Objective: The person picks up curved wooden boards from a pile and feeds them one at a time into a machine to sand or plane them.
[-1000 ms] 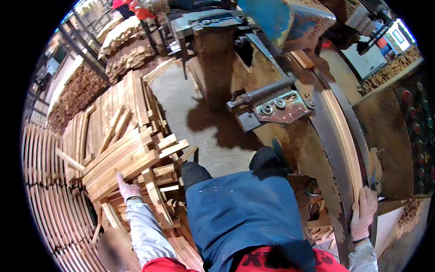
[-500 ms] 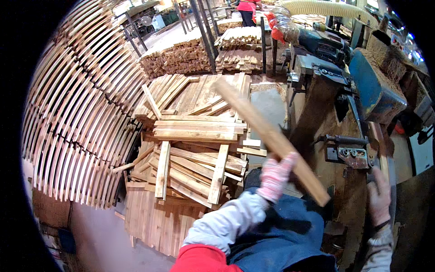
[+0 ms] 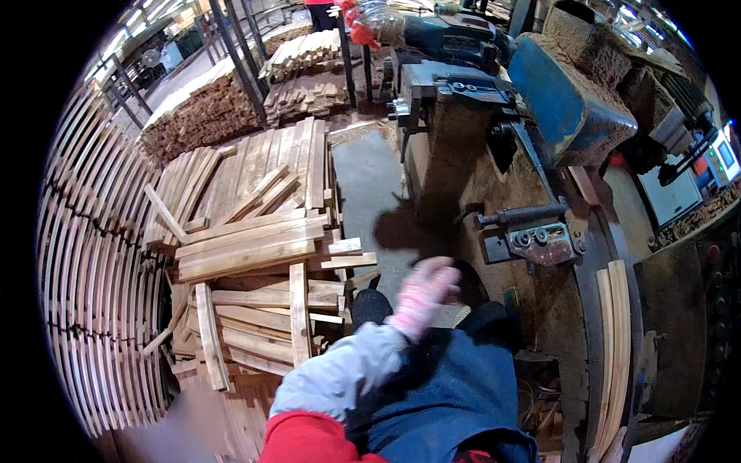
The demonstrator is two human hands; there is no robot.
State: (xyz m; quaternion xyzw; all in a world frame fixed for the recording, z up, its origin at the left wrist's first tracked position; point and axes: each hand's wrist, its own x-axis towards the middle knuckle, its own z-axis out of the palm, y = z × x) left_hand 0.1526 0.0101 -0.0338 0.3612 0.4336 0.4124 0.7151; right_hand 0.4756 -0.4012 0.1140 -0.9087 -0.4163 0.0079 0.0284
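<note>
My left hand (image 3: 424, 297), in a white and pink glove with a grey sleeve, hangs over my blue apron (image 3: 444, 386). Its fingers stretch out to the right, slightly blurred, with nothing in them. My right hand is out of the picture. On the machine's curved metal bed at the right lie long wooden strips (image 3: 615, 339), side by side. Beyond them, another wooden piece (image 3: 584, 185) sits on the same bed beneath the blue hood. Nearest to the left hand on the machine side is a metal clamp block (image 3: 540, 243) on the machine's edge.
To the left stands a pile of wooden boards (image 3: 247, 251), some lying crosswise. A tall stack of thin strips (image 3: 104, 278) rises at the far left. The machine's blue hood (image 3: 567, 100) is dusted with sawdust. Dark posts (image 3: 345, 62) and another person (image 3: 321, 15) are farther back.
The wooden strip has left my left hand, which is now bare of wood. My right hand has gone out of view. The view has swung right, showing more of the machine bed.
</note>
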